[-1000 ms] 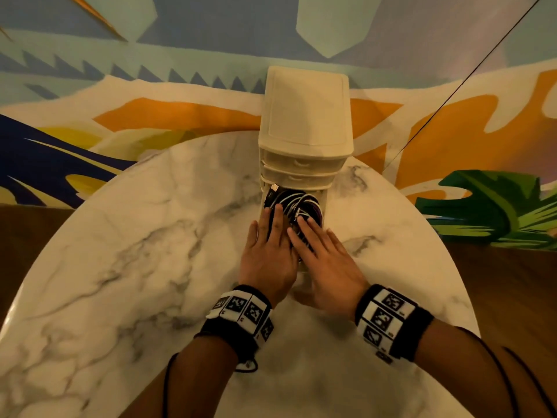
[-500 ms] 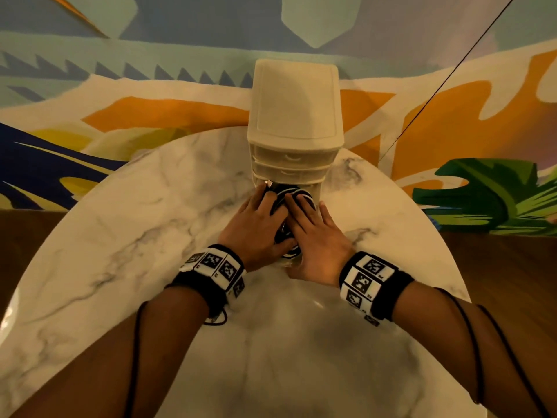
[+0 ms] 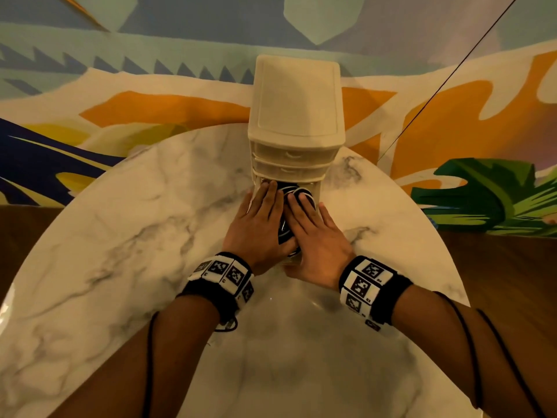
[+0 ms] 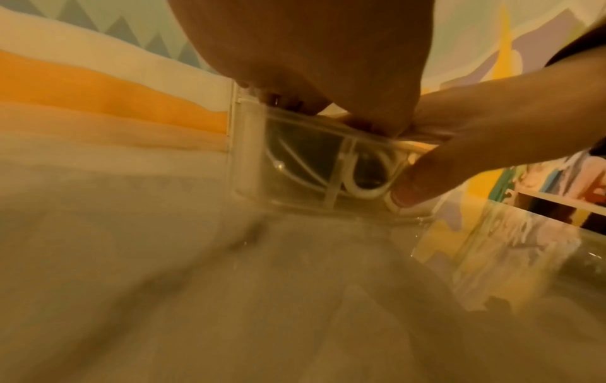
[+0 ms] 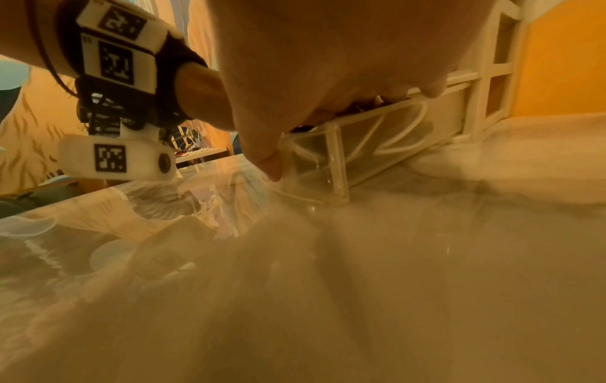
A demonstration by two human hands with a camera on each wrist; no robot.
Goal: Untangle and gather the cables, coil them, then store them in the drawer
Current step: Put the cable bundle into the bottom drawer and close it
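Observation:
A cream drawer unit (image 3: 297, 116) stands at the far side of the marble table (image 3: 120, 236). Its clear bottom drawer (image 4: 295, 165) is pulled partway out and holds coiled black and white cables (image 3: 298, 193). My left hand (image 3: 259, 218) and right hand (image 3: 313, 230) lie side by side on top of the coils with straight fingers, pressing them down. The left fingertips reach the unit's front. My right thumb (image 5: 267, 160) points down against the drawer's front panel. A white cable loop (image 4: 364, 186) shows through the clear wall.
The two upper drawers (image 3: 294, 159) are closed. A painted wall (image 3: 150, 70) rises right behind the table. A thin black line (image 3: 452, 70) runs diagonally at the upper right. Bare marble lies left, right and in front of the unit.
Both hands have moved forward on the cables, and the bottom drawer has slid further into the unit. Less of the coil shows than before.

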